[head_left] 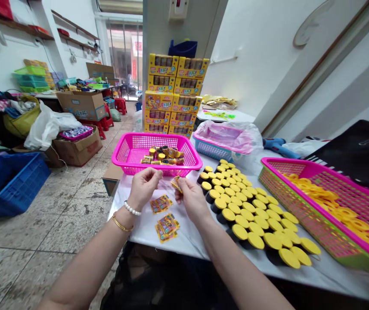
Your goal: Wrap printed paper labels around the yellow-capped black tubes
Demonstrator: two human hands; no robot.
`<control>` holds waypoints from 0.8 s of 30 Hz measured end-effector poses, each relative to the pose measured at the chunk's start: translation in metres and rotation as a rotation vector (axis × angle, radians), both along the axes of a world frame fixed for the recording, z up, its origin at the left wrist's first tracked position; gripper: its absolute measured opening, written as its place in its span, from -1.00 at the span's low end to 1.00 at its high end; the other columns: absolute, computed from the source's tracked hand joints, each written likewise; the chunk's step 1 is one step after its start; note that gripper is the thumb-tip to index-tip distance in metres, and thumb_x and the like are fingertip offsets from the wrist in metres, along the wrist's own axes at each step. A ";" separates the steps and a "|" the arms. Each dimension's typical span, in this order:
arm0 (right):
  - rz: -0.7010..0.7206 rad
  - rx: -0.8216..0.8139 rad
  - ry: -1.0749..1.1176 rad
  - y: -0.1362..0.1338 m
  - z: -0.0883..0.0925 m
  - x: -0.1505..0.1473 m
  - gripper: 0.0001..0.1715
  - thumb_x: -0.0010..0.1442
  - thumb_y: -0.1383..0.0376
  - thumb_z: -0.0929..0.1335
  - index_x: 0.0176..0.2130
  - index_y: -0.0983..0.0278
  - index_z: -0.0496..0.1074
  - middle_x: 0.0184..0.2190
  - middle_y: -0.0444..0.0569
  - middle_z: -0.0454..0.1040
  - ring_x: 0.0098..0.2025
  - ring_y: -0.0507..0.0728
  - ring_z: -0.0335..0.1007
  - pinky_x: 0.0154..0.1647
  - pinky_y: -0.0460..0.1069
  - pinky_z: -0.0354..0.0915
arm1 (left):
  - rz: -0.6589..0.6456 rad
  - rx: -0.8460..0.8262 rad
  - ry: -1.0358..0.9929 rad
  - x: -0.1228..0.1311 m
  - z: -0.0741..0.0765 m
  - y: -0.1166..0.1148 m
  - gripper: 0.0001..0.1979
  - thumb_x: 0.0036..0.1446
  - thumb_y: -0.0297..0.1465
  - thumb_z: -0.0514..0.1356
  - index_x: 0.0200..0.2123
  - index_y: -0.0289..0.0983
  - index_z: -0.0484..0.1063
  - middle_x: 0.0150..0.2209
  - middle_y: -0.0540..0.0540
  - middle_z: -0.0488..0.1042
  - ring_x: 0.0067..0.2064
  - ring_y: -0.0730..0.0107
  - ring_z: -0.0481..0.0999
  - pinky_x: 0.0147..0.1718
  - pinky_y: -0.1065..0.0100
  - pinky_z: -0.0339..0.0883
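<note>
My right hand (190, 197) pinches a small yellow printed label (175, 184) between thumb and fingers. Beside it, my left hand (144, 186) is closed in a pinch; whatever sits between its fingertips is too small to make out. Below the hands, two small piles of similar colourful labels (161, 204) lie on the white-covered table (139, 228). Rows of black cylinders with yellow lids (249, 214) stand upright to the right of my right hand. Just beyond my hands, a pink basket (129, 161) holds several small cylinders with yellow printed wraps (173, 161).
At right, a pink and green basket (303, 217) contains yellow rings (342, 213). Behind the lidded cylinders is a plastic-lined blue basket (215, 148). Stacked yellow boxes (171, 103) rise at the back. A blue crate (13, 185) stands on the floor at left.
</note>
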State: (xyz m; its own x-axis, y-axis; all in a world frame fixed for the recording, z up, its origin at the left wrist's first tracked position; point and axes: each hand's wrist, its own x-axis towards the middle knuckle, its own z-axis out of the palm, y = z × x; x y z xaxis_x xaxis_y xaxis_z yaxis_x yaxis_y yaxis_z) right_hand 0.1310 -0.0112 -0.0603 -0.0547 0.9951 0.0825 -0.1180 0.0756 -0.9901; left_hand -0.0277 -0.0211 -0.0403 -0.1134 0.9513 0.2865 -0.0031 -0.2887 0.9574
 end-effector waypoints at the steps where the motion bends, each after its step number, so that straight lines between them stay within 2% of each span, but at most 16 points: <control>1: -0.021 0.026 -0.056 -0.001 -0.001 0.001 -0.37 0.04 -0.26 0.41 -0.47 0.24 0.37 -0.69 -0.23 0.28 -0.66 -0.03 0.14 -0.66 -0.11 0.10 | 0.021 0.015 0.018 0.000 0.000 -0.001 -0.57 0.09 -0.02 0.30 -0.51 -0.28 0.42 -0.64 0.07 0.28 -0.58 0.54 0.24 -0.58 0.44 0.10; 6: -0.043 0.175 -0.292 -0.003 -0.006 0.003 -0.38 0.22 -0.25 0.26 -0.47 0.20 0.30 -0.65 -0.19 0.29 -0.61 0.02 0.18 -0.59 -0.08 0.13 | 0.013 0.060 0.051 0.002 0.000 -0.002 -0.58 0.07 -0.03 0.32 -0.51 -0.30 0.48 -0.60 0.03 0.34 -0.53 0.51 0.26 -0.53 0.42 0.14; 9: -0.069 0.274 -0.400 -0.005 -0.007 0.002 -0.44 0.30 -0.16 0.22 -0.47 0.19 0.26 -0.63 -0.19 0.25 -0.56 0.04 0.20 -0.53 -0.06 0.15 | 0.020 0.069 0.034 0.004 -0.002 0.000 -0.61 -0.01 -0.08 0.38 -0.51 -0.31 0.50 -0.57 0.01 0.41 -0.51 0.50 0.30 -0.49 0.41 0.20; 13: -0.098 0.396 -0.507 -0.010 -0.006 0.001 -0.52 0.36 0.00 0.21 -0.50 0.19 0.23 -0.61 -0.20 0.22 -0.52 0.04 0.19 -0.47 -0.06 0.12 | -0.033 0.047 0.051 0.005 -0.005 0.001 -0.65 -0.08 -0.14 0.44 -0.51 -0.32 0.53 -0.53 -0.03 0.48 -0.48 0.47 0.38 -0.45 0.40 0.26; 20: -0.110 0.487 -0.518 -0.016 -0.003 -0.003 -0.60 0.36 0.13 0.23 -0.46 0.22 0.34 -0.55 -0.16 0.34 -0.47 0.05 0.25 -0.40 -0.05 0.15 | -0.229 -0.095 0.018 0.004 -0.006 0.002 -0.62 -0.18 -0.16 0.49 -0.54 -0.34 0.51 -0.53 -0.04 0.50 -0.47 0.46 0.43 -0.44 0.40 0.32; 22: -0.122 0.474 -0.508 -0.017 -0.003 -0.004 -0.63 0.36 0.15 0.24 -0.45 0.22 0.35 -0.54 -0.15 0.37 -0.47 0.05 0.27 -0.41 -0.05 0.15 | -0.231 -0.107 0.013 0.004 -0.005 0.003 -0.64 -0.18 -0.18 0.49 -0.49 -0.35 0.55 -0.50 -0.07 0.54 -0.45 0.43 0.47 -0.40 0.38 0.36; 24: -0.154 0.450 -0.506 -0.018 -0.002 -0.003 -0.63 0.34 0.13 0.26 -0.46 0.22 0.35 -0.55 -0.16 0.37 -0.48 0.05 0.26 -0.42 -0.05 0.13 | -0.170 -0.069 -0.033 0.004 -0.004 0.003 -0.65 -0.18 -0.21 0.49 -0.41 -0.34 0.56 -0.45 -0.07 0.57 -0.41 0.41 0.51 -0.35 0.37 0.39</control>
State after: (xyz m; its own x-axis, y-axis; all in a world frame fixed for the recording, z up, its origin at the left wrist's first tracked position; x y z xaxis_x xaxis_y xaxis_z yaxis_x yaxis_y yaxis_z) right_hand 0.1276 -0.0292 -0.0624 -0.0564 0.8696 0.4905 0.3954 0.4705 -0.7888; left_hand -0.0240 -0.0181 -0.0441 0.0429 0.9749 0.2186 -0.0779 -0.2148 0.9735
